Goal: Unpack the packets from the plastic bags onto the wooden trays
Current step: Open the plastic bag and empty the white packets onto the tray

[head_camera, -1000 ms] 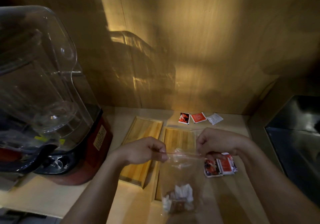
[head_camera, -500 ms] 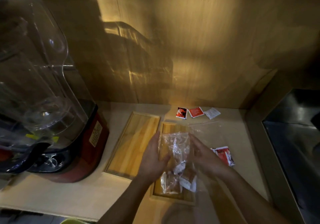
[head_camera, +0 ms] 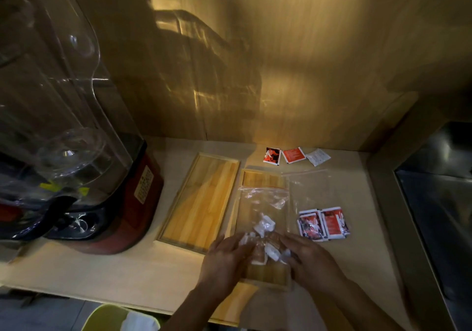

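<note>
The bag is lying flat along the right tray, its long axis running away from the person, with the red-lined mouth at the far end and the closed bottom at the near end, right between the two grips. The packets, white and brown, are bunching in that near end, so they are sitting at the fingertips of both hands while the opening is lying well beyond them. The left hand is pressing its fingers against the left side of the bunch and the right hand is cupping the right side; both grips are narrow, pinching the bag's lower end through the plastic with the packets inside. Neither hand is clearly nearer, as the bunch is lying between them, touching both. Judging from this, getting the packets out is calling for lifting the near end so they are sliding toward the mouth over the tray's far part, which is showing bare wood. The left tray is lying just beside, touching or nearly so, and holding nothing. A second, flatter bag is lying on the counter to the right, with red packets near the right hand and three more by the wall
</note>
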Available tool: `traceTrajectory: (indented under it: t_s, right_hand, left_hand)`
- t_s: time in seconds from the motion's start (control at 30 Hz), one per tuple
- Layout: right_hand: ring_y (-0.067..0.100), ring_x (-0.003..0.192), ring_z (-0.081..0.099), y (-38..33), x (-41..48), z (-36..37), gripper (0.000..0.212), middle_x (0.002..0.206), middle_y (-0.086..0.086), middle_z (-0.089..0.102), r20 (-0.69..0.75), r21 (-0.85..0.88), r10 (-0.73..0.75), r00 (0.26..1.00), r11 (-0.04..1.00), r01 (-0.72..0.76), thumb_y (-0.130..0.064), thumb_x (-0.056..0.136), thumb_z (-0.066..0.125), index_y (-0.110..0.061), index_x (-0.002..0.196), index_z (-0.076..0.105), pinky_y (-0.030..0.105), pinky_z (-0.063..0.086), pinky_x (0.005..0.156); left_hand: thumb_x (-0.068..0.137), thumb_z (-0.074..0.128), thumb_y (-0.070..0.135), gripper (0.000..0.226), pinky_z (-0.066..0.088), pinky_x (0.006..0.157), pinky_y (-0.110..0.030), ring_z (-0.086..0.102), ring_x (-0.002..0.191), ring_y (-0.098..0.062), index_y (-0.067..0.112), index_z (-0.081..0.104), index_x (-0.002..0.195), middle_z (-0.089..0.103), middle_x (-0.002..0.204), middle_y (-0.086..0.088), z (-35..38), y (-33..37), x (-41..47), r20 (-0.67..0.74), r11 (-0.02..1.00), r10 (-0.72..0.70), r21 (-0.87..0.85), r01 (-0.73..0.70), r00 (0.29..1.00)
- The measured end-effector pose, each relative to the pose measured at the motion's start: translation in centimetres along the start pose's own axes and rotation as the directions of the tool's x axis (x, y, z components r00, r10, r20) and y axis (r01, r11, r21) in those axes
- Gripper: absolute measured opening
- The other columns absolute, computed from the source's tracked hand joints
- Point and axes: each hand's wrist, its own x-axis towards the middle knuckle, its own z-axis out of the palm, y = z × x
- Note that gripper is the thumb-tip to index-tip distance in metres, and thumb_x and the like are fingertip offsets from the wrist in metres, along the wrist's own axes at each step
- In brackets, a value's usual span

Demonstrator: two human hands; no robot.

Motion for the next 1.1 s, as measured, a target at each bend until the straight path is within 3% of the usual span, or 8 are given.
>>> traceTrajectory:
  t_s: [0.1,0.23,0.43,0.57,0.67,0.77,0.93,1.1]
  right_hand:
    - [0.012,0.103,0.061,-1.0,0.2,-0.7,0.039,0.121,-0.010,0.064,-0.142,0.056,-0.026,0.990,0.998,0.035,-0.025,0.087,0.048,-0.040,0.122,0.055,0.022,0.049,0.083]
    - [0.023,0.091,0.064,-1.9,1.7,-1.2,0.024,0.101,0.007,0.069,-0.200,0.117,0.159,0.967,0.984,-0.137,-0.022,0.086,0.050,-0.019,0.093,0.073,0.030,0.049,0.076]
    - [0.026,0.085,0.061,-3.3,4.1,-3.7,0.015,0.092,0.013,0.070,-0.285,0.166,0.175,0.942,0.977,-0.132,-0.010,0.088,0.053,-0.009,0.090,0.068,0.029,0.036,0.068]
    - [0.022,0.084,0.060,-3.2,4.1,-4.6,0.014,0.093,0.009,0.069,-0.288,0.191,0.186,0.940,0.972,-0.134,-0.014,0.089,0.054,-0.010,0.090,0.068,0.033,0.045,0.073]
    - [0.019,0.086,0.061,-2.8,3.3,-3.8,0.015,0.094,0.006,0.070,-0.177,0.125,0.187,0.966,0.978,-0.167,-0.015,0.089,0.053,-0.013,0.091,0.067,0.030,0.042,0.070]
    - [0.017,0.082,0.062,-2.9,3.1,-4.0,0.014,0.091,0.004,0.071,-0.156,0.212,0.221,0.963,0.959,-0.186,-0.014,0.088,0.054,-0.014,0.089,0.068,0.030,0.044,0.069]
    - [0.016,0.069,0.057,-3.5,4.4,-6.2,0.011,0.069,-0.002,0.063,-0.239,0.331,0.234,0.942,0.932,-0.147,-0.014,0.085,0.060,-0.013,0.075,0.066,0.027,0.043,0.062]
    - [0.006,0.077,0.053,-4.1,5.3,-8.1,0.021,0.083,-0.008,0.059,-0.292,0.468,0.219,0.931,0.882,-0.061,-0.012,0.082,0.062,-0.026,0.068,0.057,0.010,0.037,0.065]
  left_hand:
    - [0.093,0.045,0.029,0.028,0.048,0.090,-0.030,0.057,0.112,-0.019,0.031,0.060,0.117,0.058,0.124,0.003,-0.5,-0.2,0.4,0.001,0.990,-0.136,-0.042,0.136,0.991]
    - [0.094,0.044,0.021,0.023,0.050,0.083,-0.037,0.062,0.099,-0.023,0.016,0.063,0.106,0.063,0.110,-0.005,-1.2,0.2,1.6,-0.036,0.956,-0.253,-0.162,0.244,0.967]
    - [0.091,0.051,0.009,0.010,0.030,0.062,-0.017,0.050,0.077,-0.013,0.008,0.061,0.093,0.059,0.094,-0.005,-3.7,1.7,4.3,-0.242,0.881,-0.360,-0.405,0.243,0.901]
    - [0.090,0.052,0.007,0.011,0.029,0.060,-0.016,0.049,0.075,-0.012,0.007,0.062,0.089,0.056,0.086,0.001,-4.1,1.7,4.5,-0.256,0.888,-0.349,-0.398,0.231,0.901]
    - [0.089,0.052,0.006,0.012,0.036,0.060,-0.022,0.053,0.076,-0.015,0.008,0.063,0.085,0.061,0.084,-0.002,-3.5,1.5,4.1,-0.135,0.851,-0.399,-0.422,0.311,0.907]
    - [0.089,0.053,0.009,0.012,0.043,0.059,-0.024,0.057,0.072,-0.015,0.013,0.062,0.083,0.062,0.078,0.002,-3.7,1.7,4.0,-0.081,0.771,-0.461,-0.529,0.354,0.884]
    - [0.090,0.052,0.011,0.011,0.053,0.066,-0.041,0.063,0.076,-0.020,0.015,0.061,0.084,0.065,0.081,0.001,-6.2,3.0,5.2,-0.181,0.746,-0.479,-0.599,0.290,0.859]
    - [0.092,0.051,0.015,0.010,0.046,0.064,-0.016,0.058,0.083,0.002,0.017,0.060,0.089,0.063,0.086,0.013,-8.4,3.3,6.1,-0.251,0.782,-0.387,-0.599,0.172,0.887]
